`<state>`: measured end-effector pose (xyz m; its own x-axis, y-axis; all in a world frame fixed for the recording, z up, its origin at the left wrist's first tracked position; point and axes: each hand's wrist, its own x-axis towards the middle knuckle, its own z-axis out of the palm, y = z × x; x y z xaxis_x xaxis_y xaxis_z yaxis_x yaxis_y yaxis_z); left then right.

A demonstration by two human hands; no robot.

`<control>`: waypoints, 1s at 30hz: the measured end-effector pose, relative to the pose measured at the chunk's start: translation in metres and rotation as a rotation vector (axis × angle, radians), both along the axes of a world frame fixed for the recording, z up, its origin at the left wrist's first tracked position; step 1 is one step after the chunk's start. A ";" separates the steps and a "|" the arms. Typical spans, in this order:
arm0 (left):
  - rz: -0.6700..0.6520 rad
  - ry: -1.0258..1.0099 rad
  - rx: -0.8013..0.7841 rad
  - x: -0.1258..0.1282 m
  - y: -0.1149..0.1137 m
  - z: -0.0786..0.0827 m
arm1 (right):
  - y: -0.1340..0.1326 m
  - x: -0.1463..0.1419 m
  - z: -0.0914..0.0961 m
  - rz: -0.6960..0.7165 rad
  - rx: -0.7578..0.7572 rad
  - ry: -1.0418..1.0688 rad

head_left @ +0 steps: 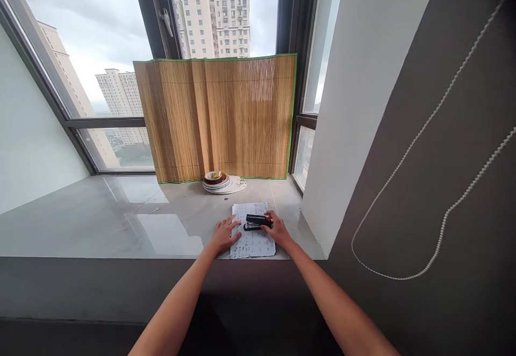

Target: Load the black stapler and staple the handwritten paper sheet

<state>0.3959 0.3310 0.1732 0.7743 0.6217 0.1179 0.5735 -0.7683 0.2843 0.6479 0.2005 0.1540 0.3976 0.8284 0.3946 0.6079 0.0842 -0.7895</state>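
A sheet of paper with handwriting lies on the grey window ledge, near its front edge. On the paper rests a black stapler with a red spot at its right end. My right hand is closed around the stapler's right end. My left hand lies with its fingers spread on the paper's left edge, fingertips close to the stapler.
A stack of round plates with a small bowl on top sits further back on the ledge. Behind it a bamboo mat leans against the window. A white wall closes the right side, where a bead cord hangs.
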 end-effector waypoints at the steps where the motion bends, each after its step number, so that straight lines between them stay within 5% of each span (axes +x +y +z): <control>1: 0.002 -0.013 0.004 0.000 0.000 0.000 | -0.002 0.002 -0.001 -0.003 0.001 0.004; 11: 0.014 -0.059 -0.029 0.002 0.003 -0.003 | -0.007 0.016 0.000 0.000 0.078 0.330; 16: 0.020 -0.072 -0.049 0.003 0.007 -0.007 | -0.005 0.019 0.000 -0.097 0.051 0.319; 30: 0.036 -0.155 -0.108 0.003 0.011 -0.011 | -0.009 0.013 0.005 -0.094 0.100 0.265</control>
